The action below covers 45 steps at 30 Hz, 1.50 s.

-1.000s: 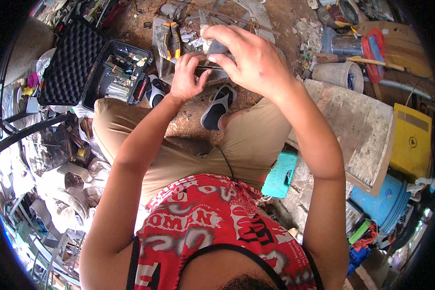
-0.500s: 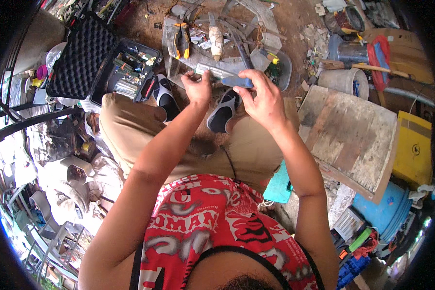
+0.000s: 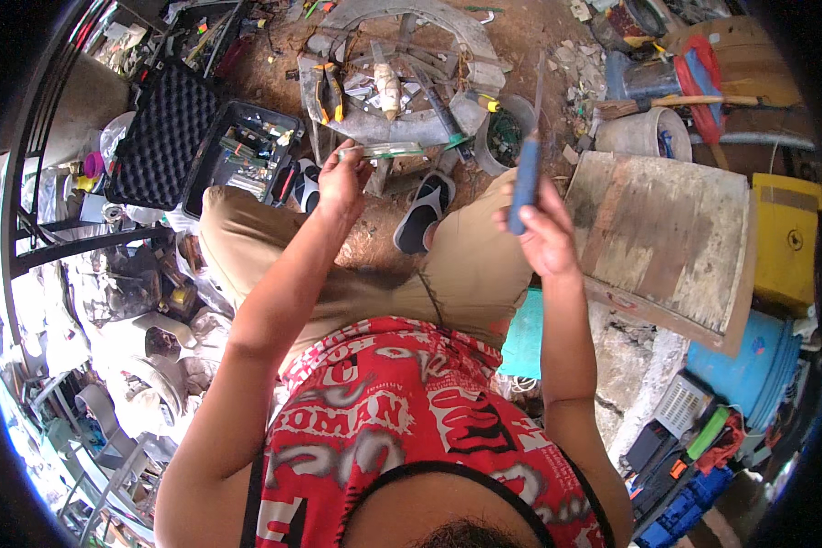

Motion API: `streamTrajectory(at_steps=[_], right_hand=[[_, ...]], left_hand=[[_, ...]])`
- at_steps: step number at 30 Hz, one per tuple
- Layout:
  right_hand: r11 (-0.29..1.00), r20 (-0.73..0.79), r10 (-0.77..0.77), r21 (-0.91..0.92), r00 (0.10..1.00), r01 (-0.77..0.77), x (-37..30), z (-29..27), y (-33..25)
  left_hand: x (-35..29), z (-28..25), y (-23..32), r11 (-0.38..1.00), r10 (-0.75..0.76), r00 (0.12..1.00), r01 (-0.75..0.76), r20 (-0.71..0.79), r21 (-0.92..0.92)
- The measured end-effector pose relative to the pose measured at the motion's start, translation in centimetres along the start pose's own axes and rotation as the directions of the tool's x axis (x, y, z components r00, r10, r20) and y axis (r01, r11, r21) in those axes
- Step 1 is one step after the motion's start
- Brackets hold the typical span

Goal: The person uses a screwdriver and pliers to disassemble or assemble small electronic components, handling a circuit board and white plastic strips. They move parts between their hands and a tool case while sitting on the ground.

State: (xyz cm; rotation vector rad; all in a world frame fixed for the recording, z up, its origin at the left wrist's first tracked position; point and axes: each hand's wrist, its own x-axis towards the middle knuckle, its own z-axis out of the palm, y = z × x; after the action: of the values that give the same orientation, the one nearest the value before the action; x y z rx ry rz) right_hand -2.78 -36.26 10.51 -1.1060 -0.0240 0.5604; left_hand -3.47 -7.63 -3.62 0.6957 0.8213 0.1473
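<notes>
My left hand (image 3: 342, 190) pinches one end of a thin, pale green strip (image 3: 393, 150), which reaches to the right above a low work surface. My right hand (image 3: 548, 235), over my right knee, is closed round the blue handle of a slim tool (image 3: 524, 181). Its narrow metal shaft points away from me; the exact kind is not plain. Beyond my left hand lie orange-and-black pliers (image 3: 328, 94) and a knife (image 3: 386, 89) with a wrapped, pale handle. A dark rod-like tool (image 3: 441, 114) with a green end rests right of them.
An open black case (image 3: 190, 187) with foam lid and small parts lies at left. A clear tub (image 3: 491, 161) stands beyond my right knee. At right are a weathered wooden board (image 3: 635, 242), a whitish bucket (image 3: 630, 137), a yellow case (image 3: 785, 251) and a blue container (image 3: 740, 365).
My right hand has drawn back toward me and to the right, turning the blue-handled tool to point away. My left hand has shifted slightly left, still holding the strip.
</notes>
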Motion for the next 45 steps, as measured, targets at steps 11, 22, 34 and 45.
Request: streamTrajectory(at_steps=[11, 22, 34, 45], right_hand=[[0.576, 0.311, -0.089, -0.759, 0.946, 0.304, 3.5, 8.7, 3.8], [0.757, 0.261, 0.022, -0.635, 0.965, 0.155, 2.0, 9.2, 5.3], [0.146, 0.363, -0.211, -0.906, 0.908, 0.397, -6.1, 9.7, 0.0], [0.211, 0.366, -0.208, -0.889, 0.907, 0.407, -6.1, 10.2, 0.7]], left_hand=[[-10.9, -2.0, 8.2, 0.962, -0.094, 0.945, 0.005, 0.313, 0.274], [-13.9, -1.2, 5.6, 0.994, -0.002, 0.799, -0.063, 0.602, 0.087], [-10.6, -2.6, 8.7, 0.936, 0.352, 0.775, -0.311, 0.526, -0.167], [-11.9, -2.2, 10.1, 0.884, 0.419, 0.684, -0.458, 0.597, -0.095]])
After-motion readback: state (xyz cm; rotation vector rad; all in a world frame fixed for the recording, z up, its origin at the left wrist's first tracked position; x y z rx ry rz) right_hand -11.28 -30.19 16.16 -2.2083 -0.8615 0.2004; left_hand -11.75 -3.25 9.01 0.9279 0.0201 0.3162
